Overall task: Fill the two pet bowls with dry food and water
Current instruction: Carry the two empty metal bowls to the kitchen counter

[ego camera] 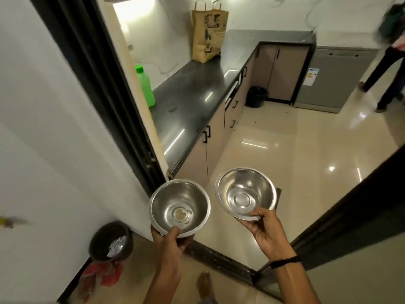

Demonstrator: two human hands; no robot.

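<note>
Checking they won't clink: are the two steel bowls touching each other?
Apart. The head view shows a narrow strip of floor between the rims of the left bowl and the right bowl.

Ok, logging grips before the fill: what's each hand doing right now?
Left hand: holding the bowl with residue.
Right hand: holding the empty bowl.
</note>
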